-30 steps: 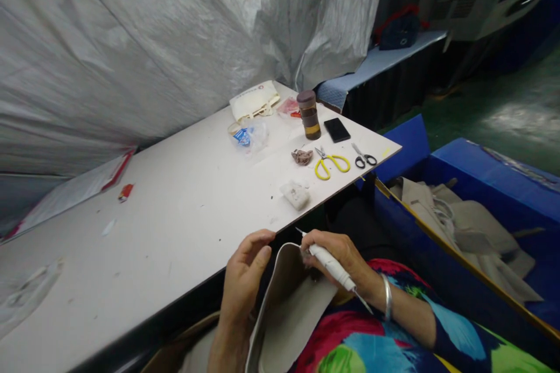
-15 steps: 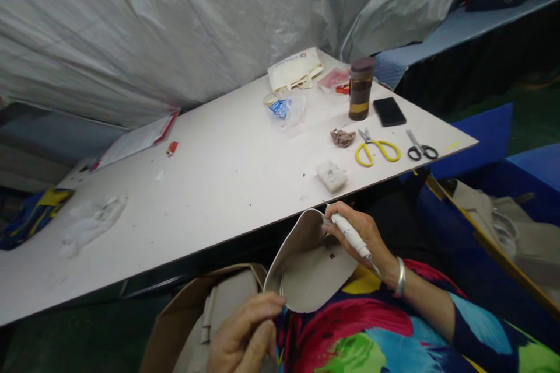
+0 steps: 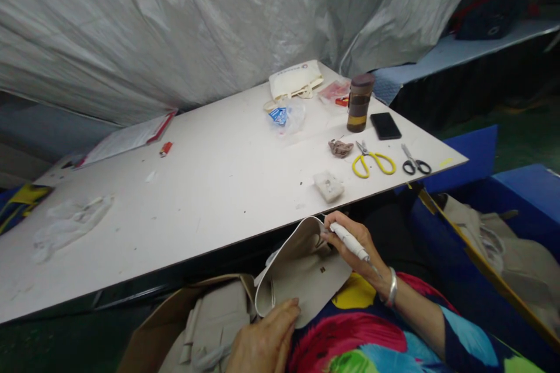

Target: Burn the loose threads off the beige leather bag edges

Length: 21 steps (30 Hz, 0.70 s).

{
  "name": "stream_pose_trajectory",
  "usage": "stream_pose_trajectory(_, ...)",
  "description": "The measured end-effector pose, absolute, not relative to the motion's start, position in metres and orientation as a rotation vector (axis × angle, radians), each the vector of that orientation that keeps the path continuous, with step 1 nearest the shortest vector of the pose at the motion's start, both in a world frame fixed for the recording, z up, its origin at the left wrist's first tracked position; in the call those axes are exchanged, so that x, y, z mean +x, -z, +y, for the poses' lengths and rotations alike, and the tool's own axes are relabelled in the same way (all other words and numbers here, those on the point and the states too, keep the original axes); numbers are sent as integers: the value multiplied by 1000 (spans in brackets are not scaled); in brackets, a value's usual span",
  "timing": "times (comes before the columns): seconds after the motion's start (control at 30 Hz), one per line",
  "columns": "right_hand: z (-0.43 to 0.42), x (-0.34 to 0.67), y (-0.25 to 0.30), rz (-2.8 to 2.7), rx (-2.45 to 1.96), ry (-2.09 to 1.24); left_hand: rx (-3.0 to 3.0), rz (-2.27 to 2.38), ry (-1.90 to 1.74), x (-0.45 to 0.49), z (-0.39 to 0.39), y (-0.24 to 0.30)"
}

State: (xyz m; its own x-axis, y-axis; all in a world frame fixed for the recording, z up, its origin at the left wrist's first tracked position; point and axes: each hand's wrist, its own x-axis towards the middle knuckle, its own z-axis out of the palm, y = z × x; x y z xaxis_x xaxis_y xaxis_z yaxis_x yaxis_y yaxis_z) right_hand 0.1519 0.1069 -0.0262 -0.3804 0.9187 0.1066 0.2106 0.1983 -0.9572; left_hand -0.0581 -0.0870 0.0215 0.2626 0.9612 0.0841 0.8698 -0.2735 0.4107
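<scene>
A beige, leather-like bag piece [image 3: 301,279] is held over my lap, its upper edge curved open and a small dark metal fitting on its inner face. My left hand [image 3: 266,335] grips the lower left edge, fingers over the piece and thumb hidden. In my right hand [image 3: 356,244] is a slim tool with a white-wrapped handle [image 3: 349,240]. A thin end sticks out behind the handle. The fingertips of that hand also touch the bag piece's upper right edge.
On the white table [image 3: 210,186] lie yellow-handled scissors [image 3: 374,161], black-handled scissors [image 3: 415,163], a phone [image 3: 385,126], a bottle [image 3: 360,103] and a whitish block [image 3: 329,186]. A cardboard box [image 3: 161,326] with beige pieces stands left; a blue bin [image 3: 464,244] stands right.
My left hand has moved right onto the bag piece's face, its fingers now flatter over it. My right hand keeps the tool at the upper edge. The camera view has shifted slightly.
</scene>
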Motion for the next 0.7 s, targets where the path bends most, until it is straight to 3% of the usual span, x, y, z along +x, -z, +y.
stream_pose_trajectory(0.7,104,161,28,-1890,-1110,-1010,2071,2034,-925,-51,-88,-5)
